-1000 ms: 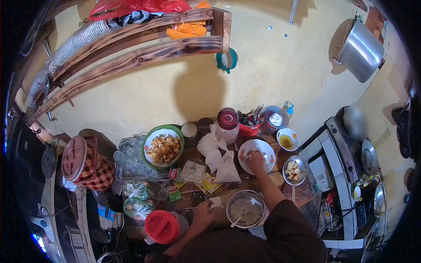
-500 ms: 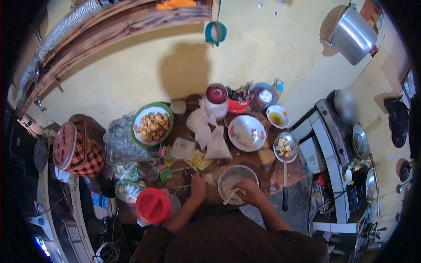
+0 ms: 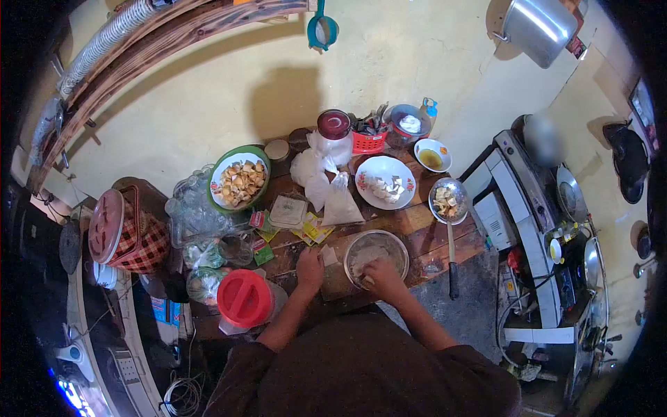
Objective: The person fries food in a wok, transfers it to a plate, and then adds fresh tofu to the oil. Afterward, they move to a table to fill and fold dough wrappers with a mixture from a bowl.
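Observation:
My right hand (image 3: pixel 383 279) reaches into a metal bowl (image 3: pixel 406 258) of pale, flour-like powder (image 3: pixel 368 256). Its fingers are closed and point down into the powder; what they hold is hidden. My left hand (image 3: pixel 310 270) lies on the wooden table left of the bowl, its fingers stretched forward and nothing visible in them. Beside those fingers is a small pale square (image 3: pixel 329 255). Just beyond are yellow packets (image 3: pixel 317 228) and a green packet (image 3: pixel 262 251). A knotted plastic bag of pale powder (image 3: pixel 340 203) stands behind the bowl.
A red-lidded pitcher (image 3: pixel 244 299) stands by my left forearm. Farther back are a plate of browned pieces (image 3: pixel 241 182), a plate with white cubes (image 3: pixel 384 182) and a small bowl of yellow liquid (image 3: pixel 431 157). A skimmer (image 3: pixel 451 254) overhangs the table's right edge, near the stove (image 3: pixel 531 187).
The view has tilted, so the table sits higher. The pale stick-like utensil seen in my right hand over the bowl's rim no longer shows; that hand's fingers are now lower in the powder.

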Motion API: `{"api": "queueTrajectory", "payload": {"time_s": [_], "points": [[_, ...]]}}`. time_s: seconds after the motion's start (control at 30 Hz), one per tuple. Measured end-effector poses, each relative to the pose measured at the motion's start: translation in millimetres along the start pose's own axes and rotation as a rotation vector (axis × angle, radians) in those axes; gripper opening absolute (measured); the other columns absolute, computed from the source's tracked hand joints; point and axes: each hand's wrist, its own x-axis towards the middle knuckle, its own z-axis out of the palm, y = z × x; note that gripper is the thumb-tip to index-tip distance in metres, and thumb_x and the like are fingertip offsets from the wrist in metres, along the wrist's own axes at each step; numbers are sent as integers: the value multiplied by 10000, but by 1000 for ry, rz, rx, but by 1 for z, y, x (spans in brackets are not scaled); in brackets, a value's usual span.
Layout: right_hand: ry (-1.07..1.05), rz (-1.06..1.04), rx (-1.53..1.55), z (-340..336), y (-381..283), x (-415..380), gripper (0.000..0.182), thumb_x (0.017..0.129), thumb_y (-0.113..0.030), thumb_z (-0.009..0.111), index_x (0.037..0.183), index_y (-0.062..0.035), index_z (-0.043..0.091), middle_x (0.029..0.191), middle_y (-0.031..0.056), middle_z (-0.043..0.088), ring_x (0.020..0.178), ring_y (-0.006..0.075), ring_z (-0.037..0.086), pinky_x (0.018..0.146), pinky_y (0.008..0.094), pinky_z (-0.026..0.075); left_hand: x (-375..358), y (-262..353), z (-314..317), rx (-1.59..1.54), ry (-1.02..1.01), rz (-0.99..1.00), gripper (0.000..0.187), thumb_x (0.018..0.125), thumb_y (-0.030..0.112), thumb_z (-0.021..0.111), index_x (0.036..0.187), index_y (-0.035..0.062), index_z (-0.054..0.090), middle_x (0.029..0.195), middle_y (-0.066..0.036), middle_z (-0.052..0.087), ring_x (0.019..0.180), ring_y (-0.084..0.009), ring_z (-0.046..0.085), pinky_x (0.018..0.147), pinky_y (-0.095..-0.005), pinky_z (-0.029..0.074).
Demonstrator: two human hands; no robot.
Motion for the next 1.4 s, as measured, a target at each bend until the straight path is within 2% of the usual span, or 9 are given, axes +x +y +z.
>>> {"api": "queueTrajectory", "payload": {"time_s": [0.13, 0.2, 0.3, 0.43, 0.6, 0.7, 0.83, 1.17, 1.4], "points": [[188, 126, 54, -6, 27, -2, 153, 729, -111, 597, 867, -45, 609, 886, 131, 581, 869, 314, 529, 748, 397, 428, 4, 16, -13, -279, -20, -123, 140, 814, 138, 541, 880, 17, 563, 807, -114, 576, 709, -278, 562, 645, -380, 465], [230, 232, 138, -21, 30, 2, 136, 759, -101, 576, 864, -17, 598, 886, 150, 575, 846, 334, 543, 726, 402, 441, 4, 34, -14, -1183, -258, -691, 163, 863, 190, 526, 913, 41, 570, 829, -61, 591, 700, -176, 572, 648, -302, 484], [265, 250, 181, -37, 29, 0, 112, 782, -92, 547, 847, -8, 584, 903, 175, 552, 839, 364, 545, 727, 428, 446, -8, 38, 4, -1389, -404, -817, 174, 891, 216, 494, 936, 61, 561, 852, -30, 584, 744, -121, 571, 666, -262, 495], [455, 228, 80, -59, 15, -9, 119, 825, -107, 510, 852, -8, 571, 887, 164, 570, 828, 364, 558, 715, 414, 455, -11, 39, 5, -1383, -366, -831, 197, 894, 215, 483, 980, 47, 538, 858, -48, 585, 751, -141, 579, 663, -276, 505], [730, 183, 364, -60, -1, -17, 160, 869, -136, 476, 903, 4, 547, 790, 166, 588, 750, 377, 572, 666, 404, 463, -12, 51, -3, -1382, -418, -836, 208, 900, 213, 463, 1021, 50, 510, 848, -60, 585, 723, -162, 597, 669, -292, 517], [618, 324, 183, -30, -5, -8, 187, 885, -170, 460, 808, -18, 539, 707, 152, 576, 616, 273, 579, 563, 351, 441, -14, 47, 3, -1389, -451, -850, 221, 900, 223, 460, 1036, 53, 503, 838, -70, 588, 686, -171, 606, 657, -305, 523], [537, 145, 88, 17, 12, -3, 139, 863, -138, 469, 843, -19, 536, 745, 177, 569, 664, 357, 560, 588, 425, 431, -13, 53, 8, -1381, -415, -864, 234, 903, 234, 451, 1039, 50, 500, 820, -73, 590, 657, -172, 606, 632, -304, 526], [469, 166, 222, 21, -8, -3, 120, 860, -107, 461, 828, -7, 520, 740, 183, 543, 676, 381, 533, 593, 418, 427, -14, 47, 23, -1414, -361, -853, 218, 895, 217, 454, 1004, 41, 522, 817, -71, 590, 642, -160, 597, 592, -276, 522], [509, 488, 565, 28, 11, -5, 288, 935, -206, 378, 794, 11, 504, 674, 107, 569, 582, 172, 576, 550, 296, 462, -2, 45, 17, -1273, -417, -848, 222, 894, 177, 420, 999, 18, 532, 824, -72, 592, 643, -156, 595, 582, -274, 523]]}}
